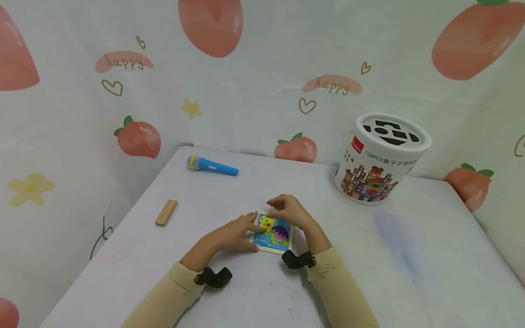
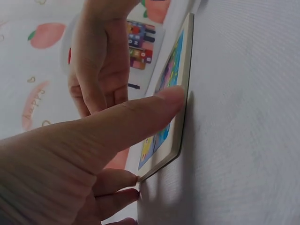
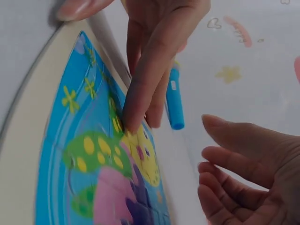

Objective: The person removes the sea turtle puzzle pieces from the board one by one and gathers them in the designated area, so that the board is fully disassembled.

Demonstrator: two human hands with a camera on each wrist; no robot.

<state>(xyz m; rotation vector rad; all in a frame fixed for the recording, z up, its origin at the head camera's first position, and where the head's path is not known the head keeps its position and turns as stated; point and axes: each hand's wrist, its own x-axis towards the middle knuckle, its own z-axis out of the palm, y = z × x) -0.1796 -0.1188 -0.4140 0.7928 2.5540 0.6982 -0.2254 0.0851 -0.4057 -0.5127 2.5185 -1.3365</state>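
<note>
A small jigsaw puzzle (image 1: 280,234) in a pale wooden frame lies on the table between the hands. Its picture shows a yellow, green and purple dinosaur on blue, and seams between pieces are visible in the right wrist view. My left hand (image 1: 234,231) spans the puzzle's left side. Its thumb (image 2: 140,117) rests on the near edge of the frame, while one extended finger (image 3: 150,79) touches the picture near the yellow head. Over the puzzle's far side hovers my right hand (image 1: 292,212), with fingers loosely bent and nothing visible between thumb and fingertips.
A blue toy microphone (image 1: 215,166) with a yellow ring lies at the back left. Nearer the left edge is a plain wooden block (image 1: 166,212). The tall white block bucket (image 1: 375,168) stands at the back right, against a peach-patterned cloth (image 1: 254,91).
</note>
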